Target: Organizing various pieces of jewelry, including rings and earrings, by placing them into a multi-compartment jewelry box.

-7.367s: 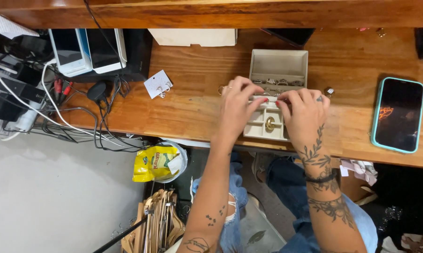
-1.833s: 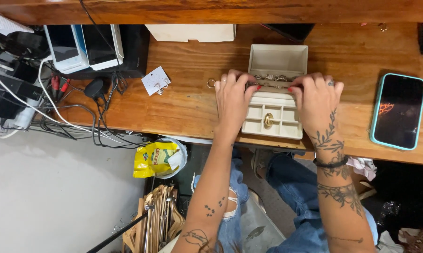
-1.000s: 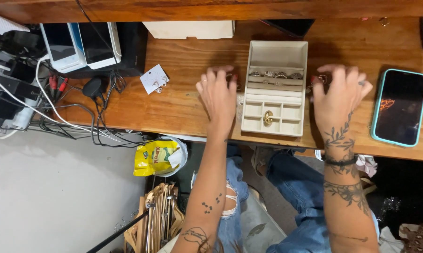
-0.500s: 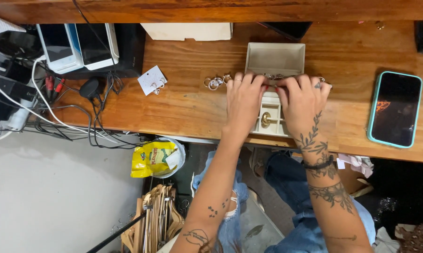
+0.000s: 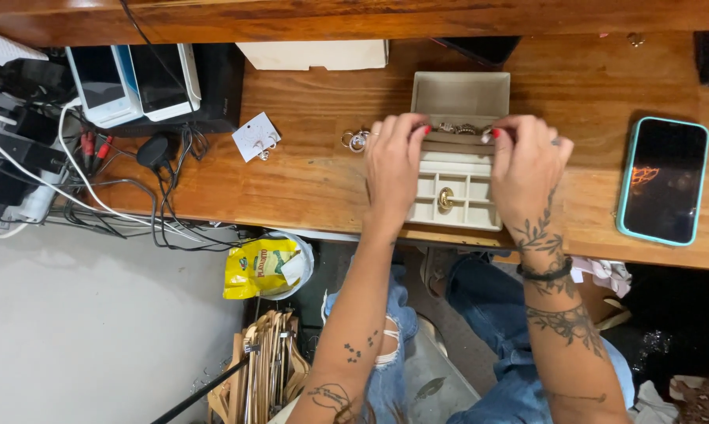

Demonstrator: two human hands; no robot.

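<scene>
A cream jewellery box (image 5: pixel 458 196) stands open on the wooden desk (image 5: pixel 315 180), its lid (image 5: pixel 460 94) tipped back. My left hand (image 5: pixel 393 161) rests over the box's left side, fingertips at the ring row (image 5: pixel 458 128). My right hand (image 5: pixel 527 169) covers the right side, fingertips pinching at the same row. A gold ring (image 5: pixel 445 199) lies in a lower compartment. What the fingertips grip is too small to make out. Loose silver rings (image 5: pixel 356 140) lie on the desk just left of my left hand.
A phone in a teal case (image 5: pixel 662 182) lies at the right. A white earring card (image 5: pixel 256 139) sits left of the box. Tablets (image 5: pixel 134 78) and tangled cables (image 5: pixel 119 188) crowd the far left. Below the desk edge are a yellow bag (image 5: pixel 261 267) and wooden hangers (image 5: pixel 268 369).
Both hands had spread out to the sides of the box a second ago; they have come back over it, fingertips now on the ring row.
</scene>
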